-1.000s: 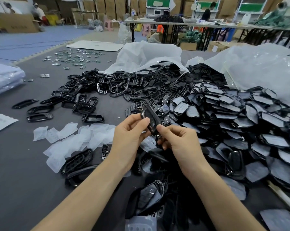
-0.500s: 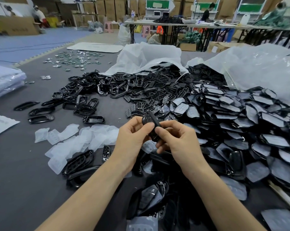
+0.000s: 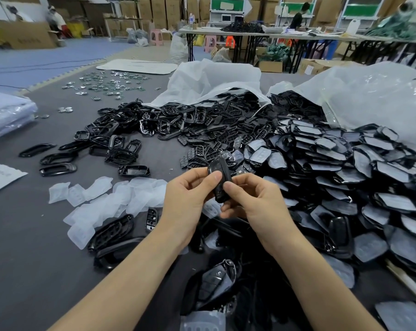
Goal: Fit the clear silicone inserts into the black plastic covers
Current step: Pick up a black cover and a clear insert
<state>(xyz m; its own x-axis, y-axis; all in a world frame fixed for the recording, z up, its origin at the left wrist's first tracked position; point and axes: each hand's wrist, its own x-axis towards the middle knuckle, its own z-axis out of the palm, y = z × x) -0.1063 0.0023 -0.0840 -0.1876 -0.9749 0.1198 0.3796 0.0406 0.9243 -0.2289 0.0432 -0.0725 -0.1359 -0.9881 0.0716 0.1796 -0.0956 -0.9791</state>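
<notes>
In hand: We hold one black cover up between both hands, above the bench and just in front of the heaps.
Left hand: Our left hand grips the cover's left edge, fingers curled, the thumb pressed on its face.
Right hand: Our right hand pinches the cover's lower right edge, thumb on top and the other fingers tucked beneath.
This piece: The side facing us is dark and glossy. We cannot tell whether an insert is seated in it yet; we judge we are pressing or checking the fit.
Done so far: A large stack of covers with pale faces fills the right side of the bench. We take these to be fitted pieces, though some may only carry film.
Left to do: Loose clear silicone inserts lie spread just left of our left hand. A heap of empty black covers spills from a white plastic bag further back.
Progress: We judge the work well underway, with many covers and inserts not yet joined.
</notes>
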